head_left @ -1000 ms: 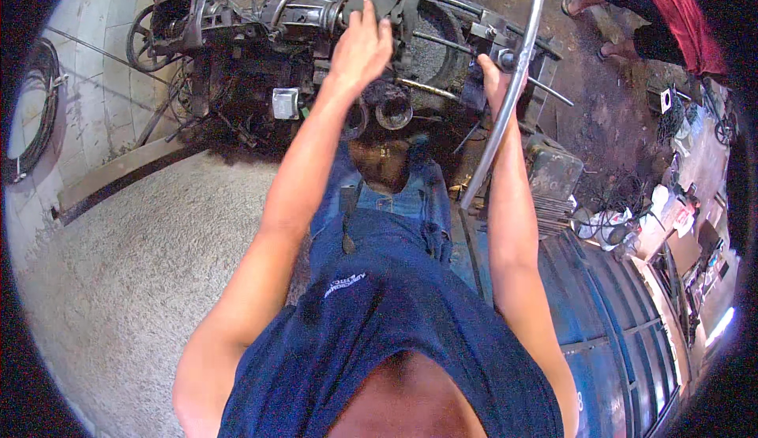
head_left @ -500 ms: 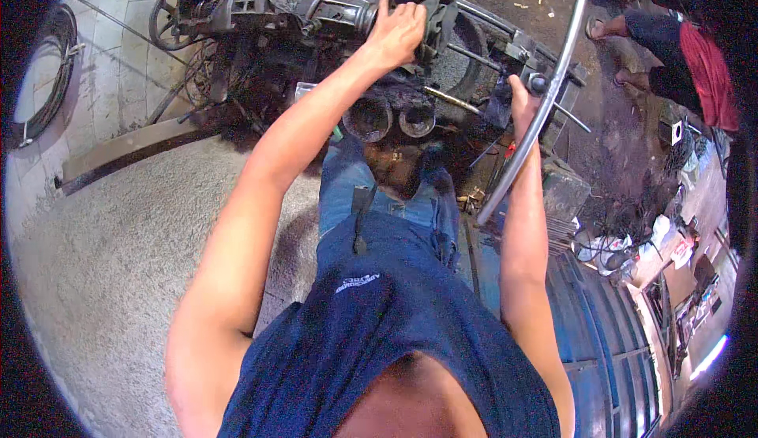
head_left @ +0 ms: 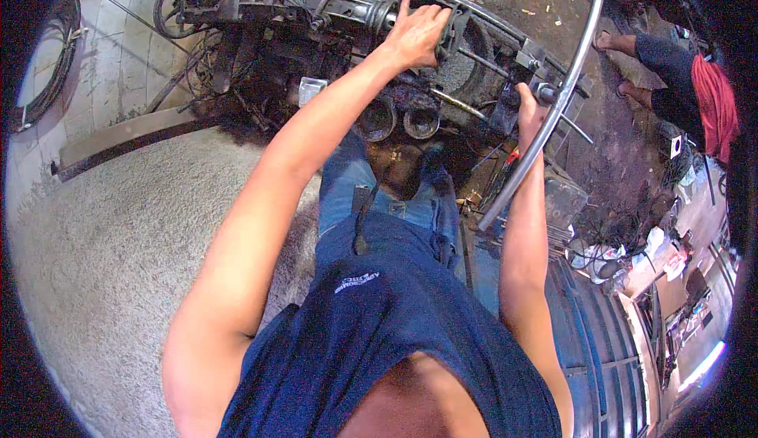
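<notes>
A long, dark, greasy machine (head_left: 316,0) with metal shafts and rods lies across the far side in front of me. My left hand (head_left: 418,37) is on a dark metal plate (head_left: 452,35) beside a shiny cylinder (head_left: 380,16), its fingers bent over the plate and its thumb pointing up. At the machine's right end, a curved silver metal bar (head_left: 570,83) slants past my right hand (head_left: 530,113). That hand's thumb is raised by a dark round knob (head_left: 546,92); the bar and wrist hide its other fingers.
Two round metal cups (head_left: 377,120) sit below the machine by my knees. Pale grainy material (head_left: 158,241) spreads at left, beyond a wooden board (head_left: 134,138). Coiled cable (head_left: 55,67) hangs far left. Another person (head_left: 663,67) is at far right, above scattered clutter (head_left: 608,256).
The view has shifted slightly. My left hand and the dark plate appear farther right. The curved bar's upper end also sits a little farther right and lower.
</notes>
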Demonstrator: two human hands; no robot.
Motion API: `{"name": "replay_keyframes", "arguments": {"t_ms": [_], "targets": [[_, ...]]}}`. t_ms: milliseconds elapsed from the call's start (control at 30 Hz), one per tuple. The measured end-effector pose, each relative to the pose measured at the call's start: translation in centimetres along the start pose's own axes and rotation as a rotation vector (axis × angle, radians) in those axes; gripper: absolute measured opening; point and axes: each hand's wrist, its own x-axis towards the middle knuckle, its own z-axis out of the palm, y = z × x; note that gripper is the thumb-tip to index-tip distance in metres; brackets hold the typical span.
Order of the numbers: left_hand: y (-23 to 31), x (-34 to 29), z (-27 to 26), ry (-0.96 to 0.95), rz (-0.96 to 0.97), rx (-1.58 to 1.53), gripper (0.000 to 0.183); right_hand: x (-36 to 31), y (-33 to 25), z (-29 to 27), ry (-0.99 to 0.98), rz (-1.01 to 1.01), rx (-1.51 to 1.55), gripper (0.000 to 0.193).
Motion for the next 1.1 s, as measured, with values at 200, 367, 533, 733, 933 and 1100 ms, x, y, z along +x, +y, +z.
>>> {"name": "replay_keyframes", "arguments": {"t_ms": [200, 367, 533, 733, 933, 1100], "targets": [[-0.1, 0.3, -0.5, -0.073, -0.004, -0.014, 0.102, 0.2, -0.8, 0.0, -0.006, -0.003, -0.121, 0.051], [-0.1, 0.6, -0.6, -0.138, 0.000, 0.025, 0.101, 0.2, -2.1, -0.4, -0.011, -0.070, -0.232, 0.043], [-0.2, 0.6, -0.6, -0.006, 0.095, 0.014, 0.092, 0.5, -2.1, -0.3, -0.015, 0.041, -0.141, 0.043], [0.5, 0.7, -0.6, -0.087, 0.043, -0.035, 0.091, 0.5, -1.1, -1.0, -0.020, -0.090, -0.216, 0.047], [0.3, 1.1, -0.8, -0.113, 0.043, -0.025, 0.080, 0.6, -1.7, -1.4, -0.105, 0.154, -0.238, 0.040], [0.2, 0.7, -0.2, -0.105, 0.022, -0.053, 0.080, 0.2, -3.4, -1.1, -0.138, 0.258, -0.201, 0.043]]}}
